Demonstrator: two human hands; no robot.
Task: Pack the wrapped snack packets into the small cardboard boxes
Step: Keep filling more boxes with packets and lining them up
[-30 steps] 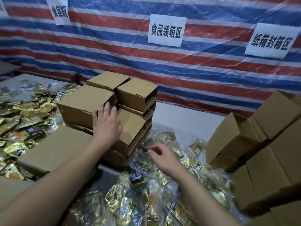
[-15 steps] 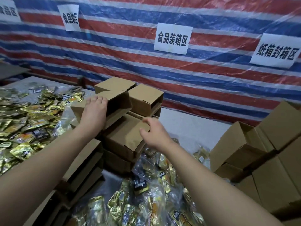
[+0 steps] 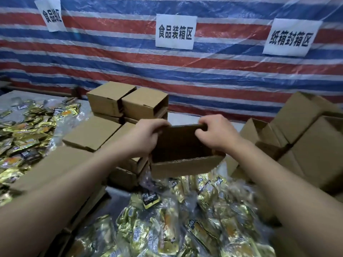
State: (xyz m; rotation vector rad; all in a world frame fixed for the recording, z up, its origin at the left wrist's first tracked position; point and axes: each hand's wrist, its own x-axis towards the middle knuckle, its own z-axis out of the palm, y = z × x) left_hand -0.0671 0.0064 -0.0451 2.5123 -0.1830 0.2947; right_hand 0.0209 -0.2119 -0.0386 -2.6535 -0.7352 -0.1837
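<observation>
Both hands hold one small open cardboard box (image 3: 185,156) in mid-air, above the near pile of gold-wrapped snack packets (image 3: 176,225). The left hand (image 3: 146,136) grips the box's far-left corner, its fingers curled over the far rim and thumb along the left wall. The right hand (image 3: 217,135) grips the far-right corner, fingers hooked over the same rim. The box's opening faces up toward the camera; its inside looks dark and no packet shows in it.

A second spread of snack packets (image 3: 27,130) covers the surface (image 3: 183,117) on the left; there are far too many in either pile to count.

Behind the held box stands a stack of small cardboard boxes. Two closed boxes (image 3: 128,101) sit side by side on its top level, with at least two more levels showing under them, partly hidden by the left forearm. One flat box (image 3: 91,132) lies just left of the stack. Along the left forearm lies a long flat carton (image 3: 53,164).

On the right is a heap of larger cartons (image 3: 306,138); about five or six can be made out, tilted against one another.

Three white paper signs hang on the red, white and blue striped tarp (image 3: 222,71) behind: a left sign (image 3: 51,14), a middle sign (image 3: 176,31) and a right sign (image 3: 291,38).
</observation>
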